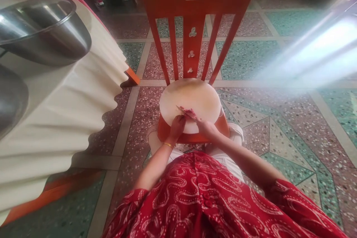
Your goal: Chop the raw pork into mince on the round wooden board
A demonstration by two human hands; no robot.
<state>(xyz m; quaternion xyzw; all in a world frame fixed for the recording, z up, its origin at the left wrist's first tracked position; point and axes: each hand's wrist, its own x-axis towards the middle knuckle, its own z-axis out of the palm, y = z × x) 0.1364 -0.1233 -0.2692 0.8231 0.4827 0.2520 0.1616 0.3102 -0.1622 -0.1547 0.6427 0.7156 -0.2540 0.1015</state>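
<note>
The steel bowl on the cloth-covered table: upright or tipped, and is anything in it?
Upright: the steel bowl sits on the table, rim up. Contents: cannot tell; its inside is hidden.

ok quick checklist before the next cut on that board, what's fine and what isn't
1. Board flat on the chair seat: ok, though its near edge overhangs.
2. Left hand steadying the meat: ok.
3. Right hand gripping the knife: ok.
4. Left fingertips away from the blade: cannot tell, too small.
5. Bare board beyond the meat: ok.
6. Steel bowls on the table within reach: cannot tell.
</note>
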